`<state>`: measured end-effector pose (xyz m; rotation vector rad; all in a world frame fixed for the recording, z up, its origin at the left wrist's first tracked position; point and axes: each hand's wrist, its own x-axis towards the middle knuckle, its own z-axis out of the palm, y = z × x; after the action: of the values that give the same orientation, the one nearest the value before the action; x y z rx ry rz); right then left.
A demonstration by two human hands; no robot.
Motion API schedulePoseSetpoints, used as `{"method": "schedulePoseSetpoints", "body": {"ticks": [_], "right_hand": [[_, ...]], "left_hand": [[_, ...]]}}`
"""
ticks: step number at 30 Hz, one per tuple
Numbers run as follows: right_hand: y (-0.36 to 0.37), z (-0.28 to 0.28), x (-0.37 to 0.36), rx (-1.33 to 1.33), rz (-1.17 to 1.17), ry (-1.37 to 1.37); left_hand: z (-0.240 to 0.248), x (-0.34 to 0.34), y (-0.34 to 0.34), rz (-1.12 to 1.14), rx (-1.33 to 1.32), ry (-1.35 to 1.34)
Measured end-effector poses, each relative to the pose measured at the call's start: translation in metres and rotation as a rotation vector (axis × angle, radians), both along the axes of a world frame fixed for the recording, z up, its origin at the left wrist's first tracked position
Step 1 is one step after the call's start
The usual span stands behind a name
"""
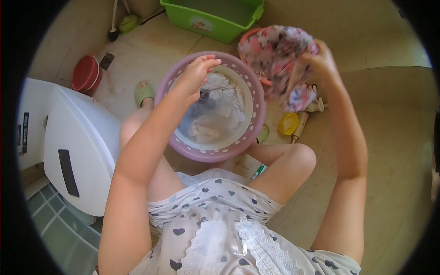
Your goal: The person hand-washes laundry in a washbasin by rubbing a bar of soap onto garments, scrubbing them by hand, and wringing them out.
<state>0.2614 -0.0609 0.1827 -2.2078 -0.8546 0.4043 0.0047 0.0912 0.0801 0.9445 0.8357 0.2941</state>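
Note:
A purple basin with white dots along its rim (255,98) stands on the floor between my legs. In its cloudy water lie white laundry (229,89) and a beige piece of cloth (205,130); a dark piece is partly covered by my left hand. Over the basin's upper left, my left hand (195,79) is open, its fingers stretched to the right with nothing seen in them. Off to the right, my right hand (321,59) grips a pink, white and dark floral cloth (282,55) by its edge. The cloth hangs bunched, its lower part blurred, in front of an orange-red basin (244,44).
A green rectangular tub (201,20) with water stands at the far side. To the left are a red bucket (85,73) and a white toilet-like fixture (87,146). A yellow bowl (288,123) and a tube (300,127) lie right of the basin, near the wall.

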Motion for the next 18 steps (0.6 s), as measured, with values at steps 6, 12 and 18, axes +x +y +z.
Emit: {"method": "schedulePoseSetpoints", "body": {"ticks": [6, 12, 18], "right_hand": [[0.015, 0.047, 0.099, 0.604, 0.064, -0.082], [0.005, -0.04, 0.162, 0.687, 0.05, -0.266], [-0.031, -0.176, 0.091, -0.839, -0.389, -0.556]], "left_hand": [[0.007, 0.003, -0.001, 0.001, -0.068, -0.042], [0.001, 0.003, 0.002, -0.009, -0.049, 0.005], [0.002, 0.001, 0.002, 0.007, -0.061, 0.005]]}}
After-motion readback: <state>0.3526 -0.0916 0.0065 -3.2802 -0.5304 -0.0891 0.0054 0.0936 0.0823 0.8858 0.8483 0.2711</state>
